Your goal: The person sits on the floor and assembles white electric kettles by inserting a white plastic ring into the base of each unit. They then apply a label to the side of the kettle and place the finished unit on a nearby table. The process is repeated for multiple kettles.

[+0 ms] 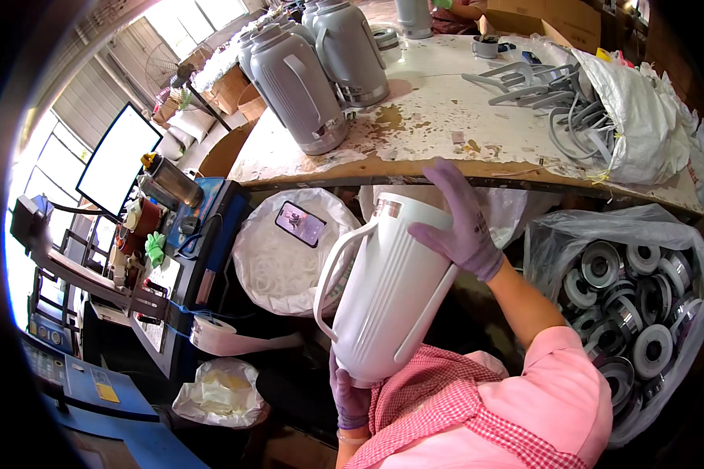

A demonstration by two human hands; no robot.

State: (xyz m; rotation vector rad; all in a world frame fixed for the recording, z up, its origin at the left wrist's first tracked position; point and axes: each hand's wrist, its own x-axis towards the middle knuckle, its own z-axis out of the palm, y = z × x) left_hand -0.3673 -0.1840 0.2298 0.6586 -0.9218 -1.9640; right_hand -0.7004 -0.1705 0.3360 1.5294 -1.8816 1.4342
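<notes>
A worn wooden workbench (pixel 446 129), its pale top chipped and stained, carries a row of grey plastic vacuum jugs (pixel 297 90) and a spilled white sack of grey plastic handles (pixel 555 98). Below it sit a clear bag of round silver metal caps (pixel 641 297) and a white sack of thin rings (pixel 270 266) with a dark phone (pixel 300 223) lying on top. In front of the bench a person in a pink top tilts a white ribbed plastic jug shell (pixel 387 301) with a loop handle. The right hand (pixel 461 227), in a purple glove, is spread over the shell's upper rim; the left hand (pixel 350 399), also gloved, cups its base. Steadying both ends looks the sound way to turn it. The shell's mouth faces away, and the left fingers are mostly hidden under the base.
</notes>
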